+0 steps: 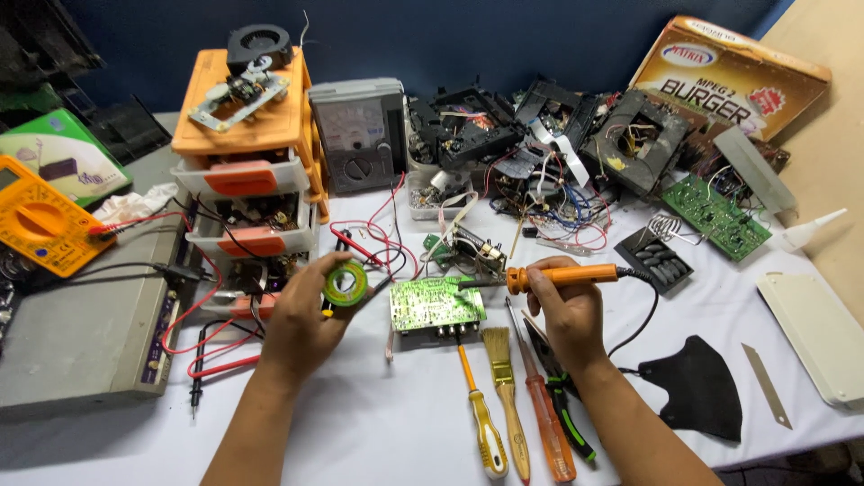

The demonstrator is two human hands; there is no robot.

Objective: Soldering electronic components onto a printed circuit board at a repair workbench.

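My left hand point(301, 315) holds a small round green and yellow spool point(346, 283) just left of a green circuit board point(436, 304) lying on the white table. My right hand point(565, 306) grips an orange-handled soldering iron point(560, 276), its tip pointing left over the board's right edge. A black cord runs from the iron's handle to the right.
In front of the board lie a yellow screwdriver point(481, 418), a brush point(504, 387), an orange screwdriver point(544, 409) and pliers point(562, 396). An orange drawer unit point(247, 162), two meters point(40, 220) point(360, 135), a grey device case point(85, 324), heaped parts, a black mask point(697, 382) and a cardboard box point(729, 76) surround them.
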